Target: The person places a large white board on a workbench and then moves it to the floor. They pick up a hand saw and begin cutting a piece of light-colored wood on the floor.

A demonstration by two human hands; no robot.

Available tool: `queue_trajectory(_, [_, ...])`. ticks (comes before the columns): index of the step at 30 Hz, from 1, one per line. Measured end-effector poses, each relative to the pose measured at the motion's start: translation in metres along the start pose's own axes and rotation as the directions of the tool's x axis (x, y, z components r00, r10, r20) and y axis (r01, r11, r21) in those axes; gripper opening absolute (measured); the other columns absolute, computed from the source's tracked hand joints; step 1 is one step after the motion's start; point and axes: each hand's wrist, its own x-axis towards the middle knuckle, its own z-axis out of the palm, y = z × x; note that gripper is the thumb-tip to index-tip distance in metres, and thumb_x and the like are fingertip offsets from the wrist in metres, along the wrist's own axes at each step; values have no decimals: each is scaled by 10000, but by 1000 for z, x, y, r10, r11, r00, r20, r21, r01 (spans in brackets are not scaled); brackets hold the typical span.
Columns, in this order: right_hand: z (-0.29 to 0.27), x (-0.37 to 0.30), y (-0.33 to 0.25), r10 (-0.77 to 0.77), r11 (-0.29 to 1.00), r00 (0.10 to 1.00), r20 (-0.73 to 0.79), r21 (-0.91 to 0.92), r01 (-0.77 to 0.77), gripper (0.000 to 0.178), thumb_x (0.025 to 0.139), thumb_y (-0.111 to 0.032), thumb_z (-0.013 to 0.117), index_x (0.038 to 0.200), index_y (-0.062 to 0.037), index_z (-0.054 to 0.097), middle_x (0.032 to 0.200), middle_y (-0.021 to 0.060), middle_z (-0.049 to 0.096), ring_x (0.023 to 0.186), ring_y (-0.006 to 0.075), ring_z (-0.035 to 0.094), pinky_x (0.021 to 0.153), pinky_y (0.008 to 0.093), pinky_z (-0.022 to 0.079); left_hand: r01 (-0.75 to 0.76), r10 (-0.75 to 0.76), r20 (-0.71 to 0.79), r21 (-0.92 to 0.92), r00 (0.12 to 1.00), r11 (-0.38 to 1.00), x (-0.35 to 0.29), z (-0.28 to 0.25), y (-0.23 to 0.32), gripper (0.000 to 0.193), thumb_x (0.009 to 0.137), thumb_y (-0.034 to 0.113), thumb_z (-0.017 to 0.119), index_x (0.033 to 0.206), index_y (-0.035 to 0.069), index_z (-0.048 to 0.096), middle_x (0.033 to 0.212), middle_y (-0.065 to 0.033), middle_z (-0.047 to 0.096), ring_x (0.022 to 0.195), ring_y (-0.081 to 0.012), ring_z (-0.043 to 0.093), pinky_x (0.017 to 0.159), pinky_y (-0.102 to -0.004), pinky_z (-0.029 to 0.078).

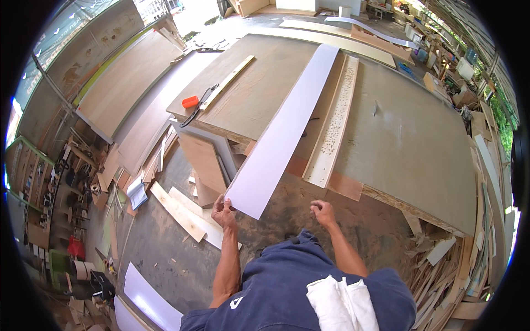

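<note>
White laminate strip (287,127) pinched by left hand (223,212) on workbench (419,143)

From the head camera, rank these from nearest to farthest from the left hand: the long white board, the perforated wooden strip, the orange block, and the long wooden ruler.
1. Long white board: touching the left hand.
2. Perforated wooden strip: right of the board.
3. Orange block: table's left corner.
4. Long wooden ruler: just beyond the block.

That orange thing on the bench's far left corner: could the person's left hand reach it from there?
Probably not. The left hand grips the white panel's near end, while the orange object lies well up the workbench.
</note>
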Motion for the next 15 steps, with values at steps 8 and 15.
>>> queue_trajectory(8, [27,35,-94,-95,973,990,101,221,70,243,897,-153,622,1069,12,674,912,112,717,787,185,705,740,300,549,-118,120,-112,24,986,993,1,22,54,189,905,66,625,1040,-59,667,859,-82,669,695,-118,592,626,-253,487])
queue_trajectory(15, [28,58,-120,7,832,975,224,540,-130,292,958,-215,569,1088,38,632,969,121,686,856,208,679,758,339,563,-287,302,-137,120,943,950,9,20,104,107,930,27,586,958,-41,665,860,-68,667,751,-111,591,683,-241,475])
